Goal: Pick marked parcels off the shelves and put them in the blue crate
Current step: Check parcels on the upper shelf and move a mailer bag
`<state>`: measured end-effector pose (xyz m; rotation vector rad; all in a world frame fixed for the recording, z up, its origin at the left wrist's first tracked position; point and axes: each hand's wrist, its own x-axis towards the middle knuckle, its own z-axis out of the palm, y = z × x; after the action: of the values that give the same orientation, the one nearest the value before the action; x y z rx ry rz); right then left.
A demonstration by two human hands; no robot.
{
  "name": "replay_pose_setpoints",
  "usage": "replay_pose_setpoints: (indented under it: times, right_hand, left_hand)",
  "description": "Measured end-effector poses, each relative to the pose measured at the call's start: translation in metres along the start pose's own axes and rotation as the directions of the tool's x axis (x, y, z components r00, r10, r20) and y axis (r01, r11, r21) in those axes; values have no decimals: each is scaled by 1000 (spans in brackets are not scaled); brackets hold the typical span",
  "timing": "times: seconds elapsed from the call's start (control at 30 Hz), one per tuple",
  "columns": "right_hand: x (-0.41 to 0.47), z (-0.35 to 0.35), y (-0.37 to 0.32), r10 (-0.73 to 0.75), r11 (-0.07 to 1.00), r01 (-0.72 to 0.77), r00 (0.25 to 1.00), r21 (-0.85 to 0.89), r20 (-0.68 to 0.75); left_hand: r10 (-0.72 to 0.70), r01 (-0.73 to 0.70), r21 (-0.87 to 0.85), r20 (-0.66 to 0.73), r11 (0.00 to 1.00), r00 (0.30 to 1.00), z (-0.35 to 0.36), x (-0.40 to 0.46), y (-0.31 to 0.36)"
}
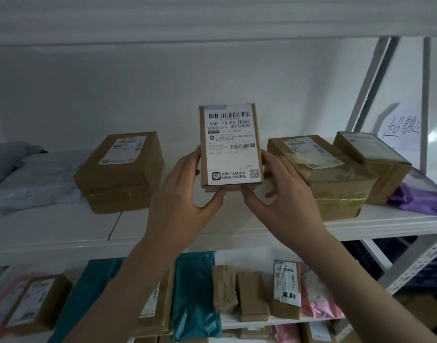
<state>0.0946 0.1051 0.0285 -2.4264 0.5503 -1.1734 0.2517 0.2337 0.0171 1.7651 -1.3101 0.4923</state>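
I am standing before a white metal shelf unit [212, 233] against a pale wall, its upper board running across the middle of my view. I am holding one small brown parcel [231, 147] upright above that board, its white shipping label facing me; my left hand [180, 194] is gripping its left edge and lower corner, my right hand [284, 194] is clasping the right edge, thumbs meeting under the bottom. On this board three other brown boxes are sitting: one to the left [118, 172], a taped one to the right [328, 177], and a third leaning on it [375, 164]. A grey mailer bag [31, 179] is lying far left, a purple bag [420, 196] far right. Open board is showing between the left box and the taped one, just behind my hands. A handwritten paper sign [400, 127] is hanging at the right. On the shelf below, parcels are standing packed close, among them a teal bag [195, 293] and a box with a handwritten mark [286, 288].
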Motion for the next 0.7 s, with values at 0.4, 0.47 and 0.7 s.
replay_pose_setpoints:
  times: [0.4, 0.47, 0.7]
  right_hand:
    - [-42, 4, 22, 210, 975, -180, 940, -132, 269]
    - [-46, 0, 20, 217, 975, -193, 933, -110, 288]
    - [-78, -20, 24, 310, 951, -289, 903, -112, 299]
  left_hand:
    - [-154, 139, 77, 239, 987, 959, 41, -35, -7]
    - [-168, 152, 86, 230, 985, 958, 44, -33, -5]
    - [-197, 172, 128, 225, 977, 954, 60, -28, 9]
